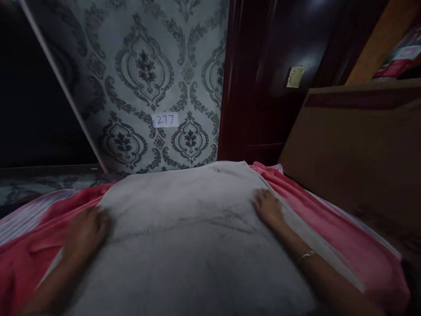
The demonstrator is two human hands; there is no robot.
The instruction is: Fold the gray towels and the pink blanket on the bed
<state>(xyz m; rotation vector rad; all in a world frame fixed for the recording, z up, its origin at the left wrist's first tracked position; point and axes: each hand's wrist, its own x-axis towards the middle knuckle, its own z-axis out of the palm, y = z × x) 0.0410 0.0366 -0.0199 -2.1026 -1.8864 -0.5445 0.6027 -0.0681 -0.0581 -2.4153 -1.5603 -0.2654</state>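
Note:
A large grey-white cloth (184,250) lies spread in front of me, with faint dark creases across its middle. Under it, a red-pink cloth (332,232) shows on both sides. My left hand (87,230) is at the grey cloth's left edge, smeared by motion, so its fingers cannot be made out well. Near the opposite edge, my right hand (268,207) rests palm down on the grey cloth with its fingers laid out on the fabric. A thin bracelet (308,254) circles the right wrist.
Patterned wallpaper (144,70) with a "277" paper label (165,119) rises behind the cloths. A dark red door or panel (253,87) stands beside it. A big cardboard box (358,149) borders the right side; a dark screen-like panel (39,96) is at left. Striped fabric (36,210) lies below it.

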